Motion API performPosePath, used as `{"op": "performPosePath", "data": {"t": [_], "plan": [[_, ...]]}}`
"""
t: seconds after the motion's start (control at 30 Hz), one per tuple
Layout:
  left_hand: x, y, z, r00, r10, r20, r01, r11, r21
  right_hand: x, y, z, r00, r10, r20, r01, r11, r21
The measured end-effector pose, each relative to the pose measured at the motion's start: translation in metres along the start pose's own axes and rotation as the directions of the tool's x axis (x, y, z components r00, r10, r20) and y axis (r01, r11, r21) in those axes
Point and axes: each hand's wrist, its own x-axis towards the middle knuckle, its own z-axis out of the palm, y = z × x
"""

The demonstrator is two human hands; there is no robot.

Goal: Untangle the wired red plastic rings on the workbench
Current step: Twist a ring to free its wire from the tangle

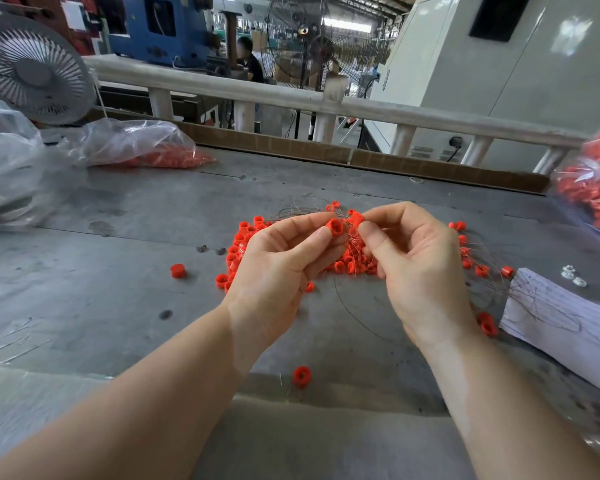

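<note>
A tangle of red plastic rings [352,263] strung on thin wires lies on the grey workbench [118,271], mostly behind my hands. My left hand [284,258] pinches one red ring [335,227] between thumb and fingers, lifted above the pile. My right hand [416,258] pinches another ring [355,220] and its wire just to the right of it, thumb and forefinger together. Thin wires [302,211] fan out behind and to the right. Loose rings lie apart: one at the left [177,270], one near the front edge [301,376], two at the right [486,323].
A clear bag with red rings [142,143] lies at the back left, another [593,188] at the right edge. A white paper sheet [561,317] sits right, with small white parts [572,276] beside it. A fan [32,71] and a railing [291,95] stand behind.
</note>
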Motion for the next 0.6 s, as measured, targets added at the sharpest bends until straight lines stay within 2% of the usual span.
{"op": "performPosePath", "data": {"t": [0.07, 0.17, 0.37, 0.6], "plan": [[-0.0003, -0.0001, -0.0004, 1.000, 0.009, 0.009, -0.009, 1.000, 0.015, -0.0027, -0.0005, 0.0017, 0.984, -0.176, -0.009, 0.170, 0.959, -0.225], [-0.0007, -0.0002, -0.0005, 1.000, 0.017, 0.023, -0.017, 0.999, 0.028, -0.0063, 0.0002, 0.0039, 0.958, -0.285, 0.015, 0.271, 0.893, -0.358], [-0.0009, -0.0008, -0.0006, 0.998, 0.055, 0.028, -0.056, 0.997, 0.051, -0.0074, -0.0002, 0.0044, 0.917, -0.395, 0.045, 0.376, 0.825, -0.422], [-0.0016, -0.0014, -0.0011, 0.997, 0.080, 0.021, -0.082, 0.988, 0.134, -0.0078, -0.0005, 0.0035, 0.893, -0.445, 0.063, 0.424, 0.790, -0.443]]}}
